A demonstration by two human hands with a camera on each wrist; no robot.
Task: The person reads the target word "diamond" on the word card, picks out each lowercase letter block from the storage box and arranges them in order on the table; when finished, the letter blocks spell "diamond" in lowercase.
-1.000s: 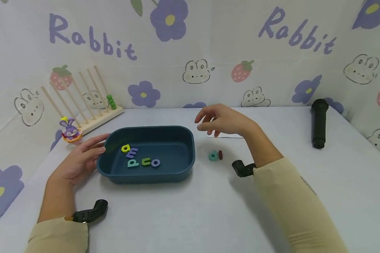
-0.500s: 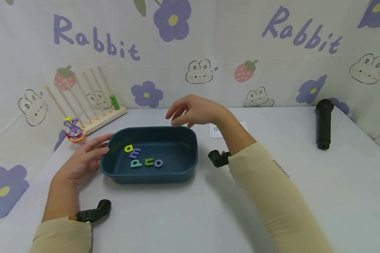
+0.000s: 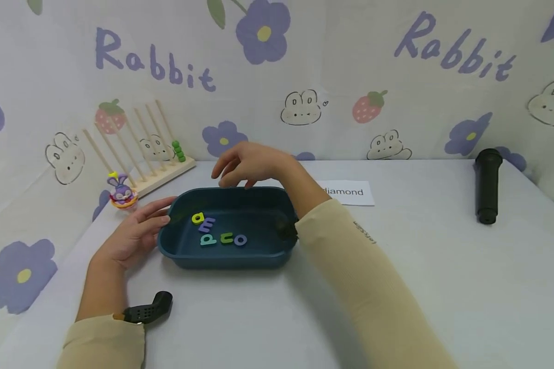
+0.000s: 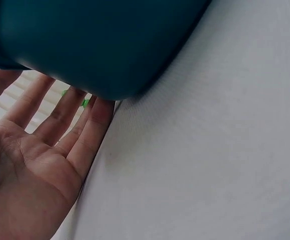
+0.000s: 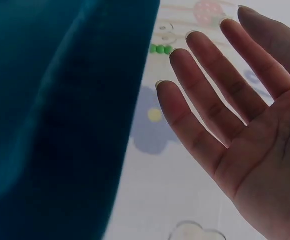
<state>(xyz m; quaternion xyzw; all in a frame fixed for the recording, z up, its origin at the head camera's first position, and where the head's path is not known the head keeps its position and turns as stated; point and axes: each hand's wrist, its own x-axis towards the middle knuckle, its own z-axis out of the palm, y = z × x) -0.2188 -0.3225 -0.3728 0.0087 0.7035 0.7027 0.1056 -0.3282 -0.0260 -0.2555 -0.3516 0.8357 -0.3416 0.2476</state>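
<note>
A dark blue-green tub [image 3: 231,261] stands on the white table. Inside lie letter pieces: a yellow "a" [image 3: 198,218], a purple "m" [image 3: 206,225], a teal letter [image 3: 208,240], a green "n" [image 3: 226,238] and a purple "o" [image 3: 240,240]. My left hand [image 3: 131,233] touches the tub's left end; in the left wrist view its fingers [image 4: 89,132] lie extended against the outer wall. Above the tub's far rim hovers my right hand [image 3: 254,163], fingers loosely bent. Nothing shows between its fingers [image 5: 197,127] in the right wrist view.
A white card [image 3: 351,192] with "diamond" on it lies behind the right forearm, partly covered. At back left stand a wooden peg rack [image 3: 166,173] with green beads and a purple rabbit figure [image 3: 122,193]. A black cylinder [image 3: 487,187] is at the far right.
My right hand has swung left, from beside the tub to over its far rim. The right sleeve now hides the teal and brown letters on the table. The left hand stays at the tub.
</note>
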